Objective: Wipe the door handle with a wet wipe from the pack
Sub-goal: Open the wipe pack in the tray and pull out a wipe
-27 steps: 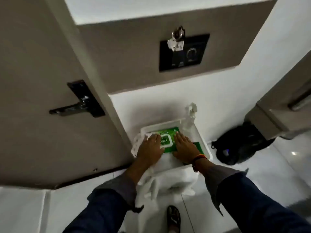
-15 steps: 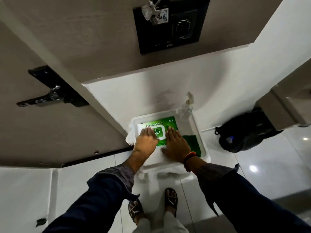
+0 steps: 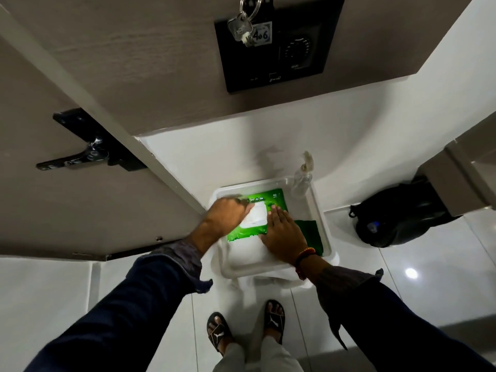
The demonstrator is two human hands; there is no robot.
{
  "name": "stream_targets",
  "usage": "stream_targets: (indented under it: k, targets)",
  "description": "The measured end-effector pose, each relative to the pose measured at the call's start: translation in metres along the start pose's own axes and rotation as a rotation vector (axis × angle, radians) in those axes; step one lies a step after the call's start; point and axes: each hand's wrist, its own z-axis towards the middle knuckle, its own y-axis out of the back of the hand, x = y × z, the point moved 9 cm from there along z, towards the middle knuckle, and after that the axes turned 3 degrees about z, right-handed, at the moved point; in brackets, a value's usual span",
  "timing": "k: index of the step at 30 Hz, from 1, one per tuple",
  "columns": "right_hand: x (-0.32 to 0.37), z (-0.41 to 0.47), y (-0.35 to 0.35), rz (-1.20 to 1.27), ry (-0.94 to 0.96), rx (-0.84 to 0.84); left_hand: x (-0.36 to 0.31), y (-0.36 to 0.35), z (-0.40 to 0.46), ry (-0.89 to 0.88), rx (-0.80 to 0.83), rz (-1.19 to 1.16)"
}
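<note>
A single wide-angle view from the person's head looks steeply down past both sleeves to the white tray [image 3: 318,210] at close arm's reach, with the floor [image 3: 442,264] below and the door [image 3: 80,197] leaning in at left.

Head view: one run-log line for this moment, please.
stage: opening wipe pack | left hand: at flap | right hand: flat on pack | door handle: untouched

left hand [image 3: 228,214] — motion-blurred, fingertips unreadable | wipe pack [image 3: 264,210] — left end hidden under it | key ring [image 3: 251,4] — cropped at top edge
</note>
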Motion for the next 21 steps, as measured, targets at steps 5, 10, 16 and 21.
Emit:
stream_targets:
  k: [5,10,16,21]
  targets:
    - [0.001,0.003,0.018,0.064,-0.002,-0.139,0.035,0.013,0.001,0.175,-0.06,-0.301]
    - [0.001,0.019,0.041,0.111,-0.064,-0.153,0.04,0.02,0.003,0.208,-0.057,-0.313]
    - [0.003,0.016,0.042,0.276,0.098,-0.309,0.026,0.011,-0.003,0.16,-0.065,-0.38]
    - [-0.004,0.009,0.052,0.343,0.236,-0.44,0.025,0.01,-0.002,0.061,-0.007,-0.377]
